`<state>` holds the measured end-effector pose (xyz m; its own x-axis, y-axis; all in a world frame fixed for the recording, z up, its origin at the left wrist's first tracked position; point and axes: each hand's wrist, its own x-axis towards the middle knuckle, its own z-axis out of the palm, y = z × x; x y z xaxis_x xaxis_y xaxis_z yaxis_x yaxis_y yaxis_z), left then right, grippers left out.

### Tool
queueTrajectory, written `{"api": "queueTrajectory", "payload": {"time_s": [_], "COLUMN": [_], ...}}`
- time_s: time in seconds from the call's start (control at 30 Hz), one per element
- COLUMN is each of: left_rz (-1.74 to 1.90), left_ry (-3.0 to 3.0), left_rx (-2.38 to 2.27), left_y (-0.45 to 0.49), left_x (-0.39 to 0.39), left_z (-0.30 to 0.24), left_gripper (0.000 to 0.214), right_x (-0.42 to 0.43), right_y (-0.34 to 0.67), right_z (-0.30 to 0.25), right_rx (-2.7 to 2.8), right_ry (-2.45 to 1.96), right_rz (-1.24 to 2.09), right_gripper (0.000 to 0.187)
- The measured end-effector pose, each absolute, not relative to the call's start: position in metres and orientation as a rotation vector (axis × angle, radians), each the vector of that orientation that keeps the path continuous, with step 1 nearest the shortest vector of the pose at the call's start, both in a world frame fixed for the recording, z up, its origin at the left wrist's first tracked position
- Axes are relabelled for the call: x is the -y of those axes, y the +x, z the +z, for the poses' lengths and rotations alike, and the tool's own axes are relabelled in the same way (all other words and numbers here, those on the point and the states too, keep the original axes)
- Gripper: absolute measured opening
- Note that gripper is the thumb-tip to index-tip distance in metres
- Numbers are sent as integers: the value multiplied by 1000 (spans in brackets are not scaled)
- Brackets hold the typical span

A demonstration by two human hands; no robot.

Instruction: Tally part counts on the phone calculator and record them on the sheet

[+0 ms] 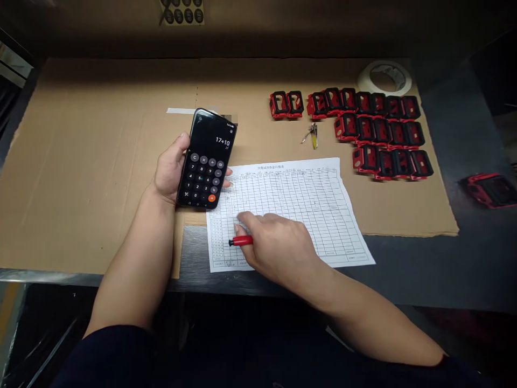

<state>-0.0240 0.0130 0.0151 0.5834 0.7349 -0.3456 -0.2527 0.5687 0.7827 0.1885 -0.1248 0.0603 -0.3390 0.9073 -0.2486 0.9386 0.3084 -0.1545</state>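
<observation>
In the head view, the left hand [172,167] holds a smartphone [205,159] showing a calculator, its grip closed around the phone above a cardboard sheet [100,161]. The right hand [274,248] grips a red pen [241,241] low over a printed grid form [291,215]. Red-and-black plastic housings [375,129] sit in rows beyond.

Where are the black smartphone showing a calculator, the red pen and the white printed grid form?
Black smartphone [205,175], head view, on its calculator keypad.
Red pen [243,241], head view, on its barrel.
White printed grid form [311,210], head view, on its ruled table.
</observation>
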Motion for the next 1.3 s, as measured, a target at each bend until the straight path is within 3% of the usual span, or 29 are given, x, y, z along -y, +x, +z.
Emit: {"api": "queueTrajectory", "payload": {"time_s": [0.27, 0.4, 0.57, 0.8, 1.13, 1.3], "left_rz": [638, 686, 633, 590, 610, 574], "left_ry": [760, 729, 725, 716, 741, 715], "left_rx": [-630, -611, -610, -703, -619, -635], "left_y": [-31, -29, -29, -25, -28, -28], "left_x": [-18, -16, -15, -10, -15, -14], "left_z": [7, 9, 9, 17, 9, 12], "left_gripper": [79, 73, 79, 99, 78, 96], "right_x": [93, 90, 94, 93, 95, 94], "right_y": [178, 174, 171, 170, 162, 156], "right_z": [80, 64, 40, 39, 37, 37], "right_rx": [-2396, -2630, -2804, -2758, -2905, -2864], "right_ry": [1667, 1883, 1877, 1890, 1850, 1824], "right_rz": [-365, -148, -68, -25, 16, -32], "right_gripper": [62, 47, 43, 43, 42, 46]}}
